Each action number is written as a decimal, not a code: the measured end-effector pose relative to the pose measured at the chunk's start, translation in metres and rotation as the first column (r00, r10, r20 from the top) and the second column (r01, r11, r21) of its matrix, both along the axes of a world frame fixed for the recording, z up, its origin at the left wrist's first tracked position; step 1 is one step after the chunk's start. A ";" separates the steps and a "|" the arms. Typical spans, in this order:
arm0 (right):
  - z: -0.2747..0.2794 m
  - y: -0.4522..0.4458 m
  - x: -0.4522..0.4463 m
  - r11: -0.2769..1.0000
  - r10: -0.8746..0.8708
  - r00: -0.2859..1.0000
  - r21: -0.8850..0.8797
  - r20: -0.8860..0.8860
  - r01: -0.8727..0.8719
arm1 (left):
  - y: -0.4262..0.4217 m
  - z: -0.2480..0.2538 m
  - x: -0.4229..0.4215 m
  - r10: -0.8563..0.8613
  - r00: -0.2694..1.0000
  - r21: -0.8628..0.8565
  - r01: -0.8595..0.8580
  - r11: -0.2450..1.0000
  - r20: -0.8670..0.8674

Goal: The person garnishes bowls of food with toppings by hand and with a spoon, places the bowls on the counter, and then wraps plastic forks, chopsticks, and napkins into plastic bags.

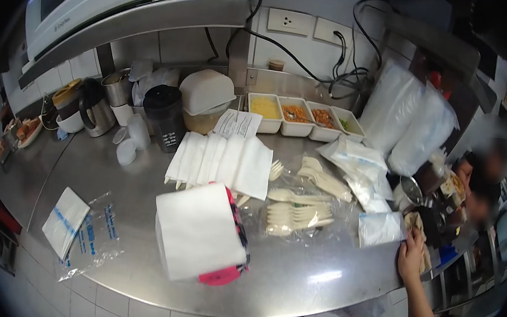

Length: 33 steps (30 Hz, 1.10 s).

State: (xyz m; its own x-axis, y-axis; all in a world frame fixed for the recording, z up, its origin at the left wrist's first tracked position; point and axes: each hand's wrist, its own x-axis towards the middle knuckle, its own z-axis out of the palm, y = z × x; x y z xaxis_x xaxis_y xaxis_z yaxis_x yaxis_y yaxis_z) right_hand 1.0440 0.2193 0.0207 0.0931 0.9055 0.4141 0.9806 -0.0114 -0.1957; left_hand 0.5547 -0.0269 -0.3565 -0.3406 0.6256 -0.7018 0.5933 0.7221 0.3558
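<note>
At upper left of the frame, standing on the steel tabletop [291, 286]: a metal jug [98, 107], then a black lidded cup [164, 121] with small white tubs [139, 130] just beside it. At lower left, lying flat, a white folded packet [65, 221], touching a clear wrapper [95, 244] with blue print. Near centre, white wrapped bundles [223, 162], laid side by side; just below them, a white sheet [200, 232] over a pink item [220, 275]. At upper centre, four white containers [287, 128] of food in a row. Right of the middle, cream forks [299, 216] bunched in clear plastic. Farther right, large clear plastic bags [411, 123] leaning at the back, and a small white packet [381, 228] near the front.

At right of the frame, on the tabletop's edge, a tan cloth [416, 221] — touched by the right hand [411, 254], with fingers bent over it; cannot tell whether firmly gripped or merely pressed. Left hand outside the frame — cannot tell its grip.
</note>
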 end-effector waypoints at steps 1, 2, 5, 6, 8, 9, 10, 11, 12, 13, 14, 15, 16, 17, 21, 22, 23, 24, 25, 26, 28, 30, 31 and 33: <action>-0.003 0.001 0.001 0.999 0.024 1.000 0.043 0.001 -0.024 | -0.006 -0.003 -0.001 -0.008 1.000 0.006 0.008 1.000 0.002; -0.002 0.001 -0.001 0.989 0.083 0.996 0.126 -0.017 -0.080 | -0.012 -0.003 -0.001 -0.012 1.000 0.016 0.012 1.000 0.008; 0.018 -0.011 -0.027 0.908 0.261 0.965 0.347 -0.037 -0.233 | -0.039 0.000 -0.007 -0.075 0.996 0.055 0.073 0.996 0.046; 0.020 -0.011 -0.036 0.839 0.373 0.927 0.438 -0.028 -0.324 | -0.049 0.004 -0.010 -0.109 0.992 0.078 0.103 0.992 0.068; 0.029 -0.009 -0.065 0.766 0.536 0.835 0.487 -0.126 -0.419 | -0.063 0.011 -0.020 -0.225 0.962 0.184 0.195 0.963 0.157; 0.034 -0.003 -0.079 0.721 0.616 0.777 0.489 -0.130 -0.490 | -0.064 0.018 -0.023 -0.306 0.926 0.268 0.244 0.932 0.222; 0.044 0.001 -0.097 0.654 0.701 0.708 0.472 -0.086 -0.591 | -0.054 0.040 -0.027 -0.452 0.832 0.357 0.336 0.872 0.321; 0.052 0.007 -0.117 0.580 0.770 0.638 0.444 -0.023 -0.683 | -0.036 0.063 -0.029 -0.580 0.724 0.388 0.446 0.807 0.374; 0.058 0.015 -0.137 0.502 0.823 0.567 0.426 0.033 -0.753 | -0.006 0.098 -0.036 -0.776 0.489 0.316 0.721 0.616 0.398; 0.060 0.025 -0.155 0.517 0.829 0.557 0.318 0.044 -0.795 | 0.009 0.233 0.007 -0.626 0.610 0.183 0.629 0.756 0.486; 0.061 0.036 -0.168 0.527 0.835 0.548 0.206 0.056 -0.824 | 0.015 0.260 0.014 -0.627 0.551 0.278 0.587 0.760 0.551; 0.065 0.046 -0.177 0.567 0.795 0.599 0.230 0.099 -0.791 | 0.018 0.302 0.022 -0.668 0.537 0.374 0.560 0.739 0.516; 0.071 0.058 -0.184 0.605 0.747 0.649 0.257 0.142 -0.753 | 0.021 0.349 0.029 -0.709 0.523 0.468 0.532 0.705 0.474; 0.075 0.068 -0.187 0.640 0.693 0.697 0.286 0.184 -0.713 | 0.024 0.388 0.031 -0.774 0.522 0.557 0.546 0.626 0.358; 0.072 0.108 -0.183 0.664 0.739 0.672 0.215 -0.042 -0.717 | 0.057 0.480 0.037 -0.834 0.551 0.831 0.451 0.326 0.028; 0.068 0.112 -0.192 0.610 0.789 0.610 0.197 -0.069 -0.767 | 0.074 0.495 0.040 -0.798 0.586 0.847 0.489 0.210 -0.140; 0.064 0.113 -0.202 0.553 0.833 0.544 0.178 -0.098 -0.814 | 0.097 0.508 0.047 -0.723 0.635 0.871 0.481 0.096 -0.272; 0.064 0.112 -0.214 0.546 0.837 0.542 0.167 -0.073 -0.821 | 0.122 0.516 0.053 -0.624 0.680 0.877 0.479 -0.020 -0.385; 0.064 0.110 -0.229 0.538 0.842 0.538 0.153 -0.047 -0.829 | 0.150 0.520 0.052 -0.518 0.716 0.839 0.544 -0.005 -0.468; 0.064 0.109 -0.241 0.529 0.847 0.531 0.141 -0.022 -0.837 | 0.176 0.519 0.050 -0.402 0.725 0.803 0.594 -0.046 -0.560; 0.060 0.116 -0.258 0.587 0.804 0.594 0.149 0.007 -0.796 | 0.234 0.501 0.036 -0.265 0.722 0.762 0.640 -0.093 -0.639; 0.053 0.118 -0.265 0.617 0.777 0.629 0.160 0.030 -0.770 | 0.278 0.471 0.019 -0.262 0.732 0.759 0.651 -0.003 -0.629; 0.051 0.116 -0.267 0.606 0.781 0.621 0.167 0.058 -0.778 | 0.292 0.466 0.013 -0.259 0.735 0.754 0.656 0.039 -0.627; 0.046 0.107 -0.269 0.587 0.786 0.608 0.175 0.112 -0.791 | 0.302 0.466 0.012 -0.250 0.737 0.710 0.675 0.204 -0.629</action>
